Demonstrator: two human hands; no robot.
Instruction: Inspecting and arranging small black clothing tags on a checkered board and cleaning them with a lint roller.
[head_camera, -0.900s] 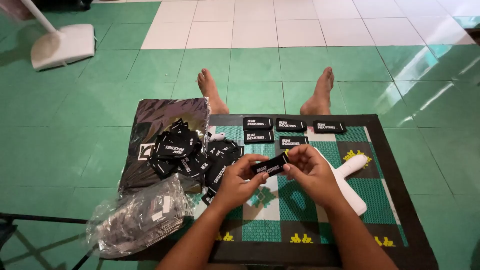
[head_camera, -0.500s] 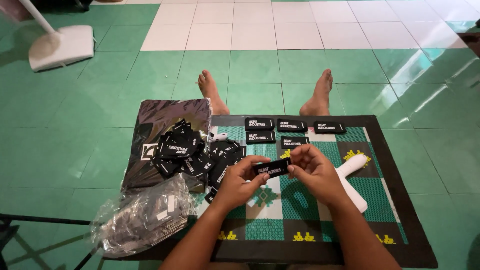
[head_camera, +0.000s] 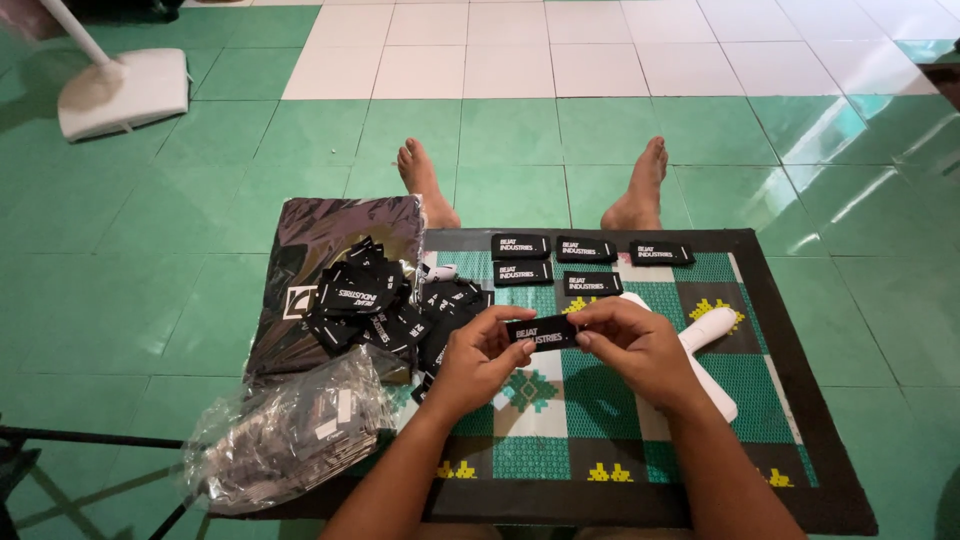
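My left hand (head_camera: 478, 356) and my right hand (head_camera: 630, 345) pinch the two ends of one small black rectangular label (head_camera: 541, 332) with white print, held level above a green patterned low table (head_camera: 560, 455). Left of my hands lies a loose heap of the same black labels (head_camera: 385, 305). Several more labels lie flat in two rows (head_camera: 575, 262) at the table's far side. A white long-handled tool (head_camera: 705, 345) lies under my right hand.
A dark plastic bag (head_camera: 335, 240) lies under the heap. A clear plastic bag of small packets (head_camera: 290, 430) sits at the near left. My bare feet (head_camera: 430, 185) rest beyond the table. A white fan base (head_camera: 125, 92) stands far left on the tiled floor.
Both hands keep hold of the label; they have barely shifted, and the view has tilted slightly.
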